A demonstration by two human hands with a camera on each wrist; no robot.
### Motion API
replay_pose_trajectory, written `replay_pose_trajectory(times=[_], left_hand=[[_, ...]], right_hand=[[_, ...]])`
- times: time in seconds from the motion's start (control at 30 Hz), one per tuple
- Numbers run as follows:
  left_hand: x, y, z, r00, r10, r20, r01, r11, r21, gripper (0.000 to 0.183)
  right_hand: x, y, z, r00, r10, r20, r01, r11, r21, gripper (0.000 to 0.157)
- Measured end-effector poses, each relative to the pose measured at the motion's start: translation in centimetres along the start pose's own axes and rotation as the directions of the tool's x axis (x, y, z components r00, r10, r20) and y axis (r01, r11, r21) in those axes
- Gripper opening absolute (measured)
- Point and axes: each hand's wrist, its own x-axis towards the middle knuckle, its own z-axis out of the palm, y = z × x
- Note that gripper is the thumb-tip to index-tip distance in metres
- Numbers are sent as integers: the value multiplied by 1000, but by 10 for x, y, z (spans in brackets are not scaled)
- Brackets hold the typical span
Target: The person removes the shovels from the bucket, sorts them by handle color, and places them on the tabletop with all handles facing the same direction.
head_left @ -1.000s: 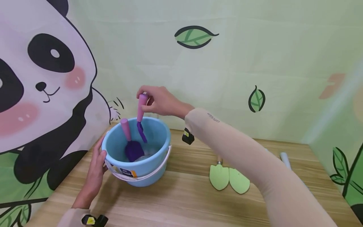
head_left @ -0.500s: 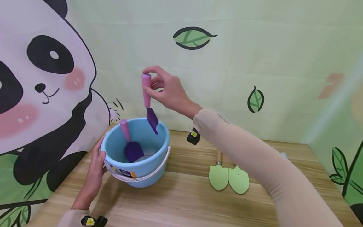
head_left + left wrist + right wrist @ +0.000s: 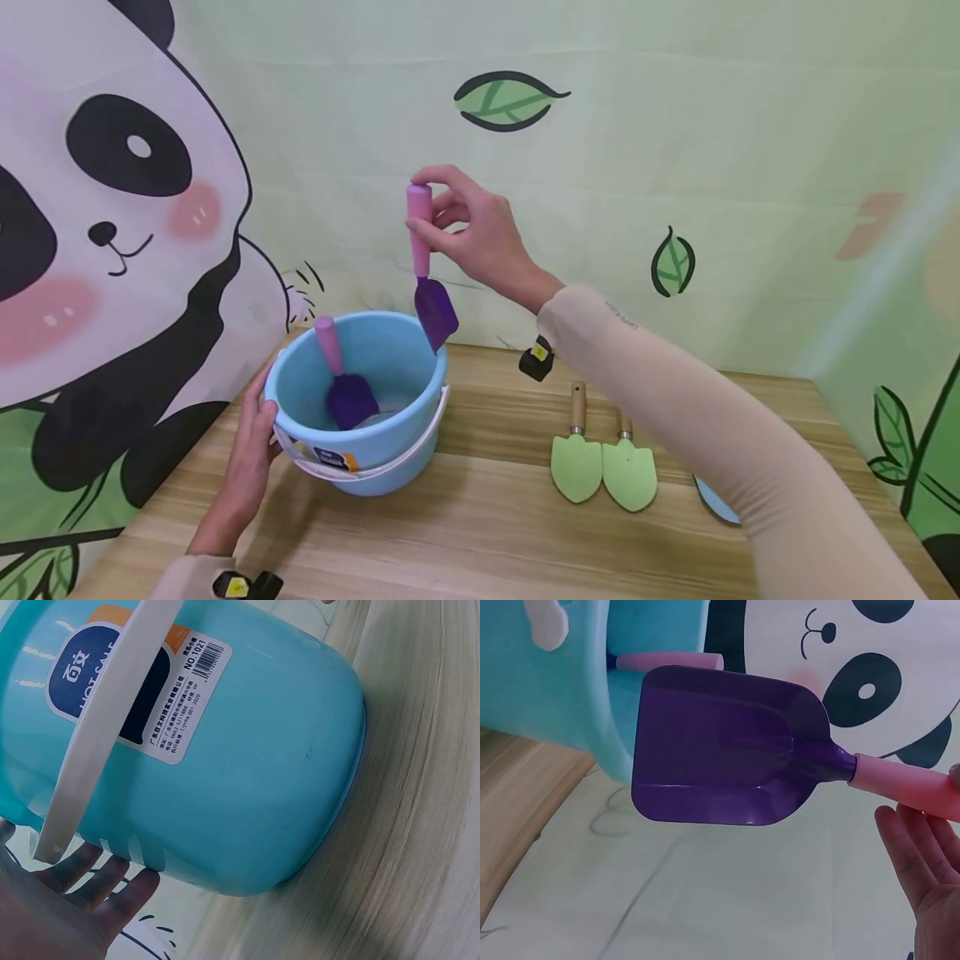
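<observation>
My right hand pinches the pink handle of a small shovel by its upper end. Its purple blade hangs down over the right rim of the light blue bucket. The right wrist view shows the flat, square-ended blade broadside. A second shovel, also pink and purple, leans inside the bucket with its handle above the far-left rim. My left hand rests against the bucket's left side. In the left wrist view its extended fingers touch the wall near the white bail handle.
Two green trowels with wooden handles lie side by side on the wooden table. A blue item is partly hidden under my right forearm. A panda-printed cloth hangs behind.
My right hand has lifted the shovel up out of the bucket and carried it right. More of the trowels shows past the forearm. Left hand and bucket look unmoved.
</observation>
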Motion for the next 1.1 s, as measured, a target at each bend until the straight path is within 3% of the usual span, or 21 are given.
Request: replay_pose_trajectory(times=[0.57,1.1], left_hand=[[0,1,-2,1000,5,12,-5,1000,6,54],[1,-1,-2,1000,8,20,-7,1000,-3,56]], right_hand=[[-28,24,-34,990,139,-29,-141,984,-104,42],[-66,54,-57,966,256,-36,-258,957,-132,42]])
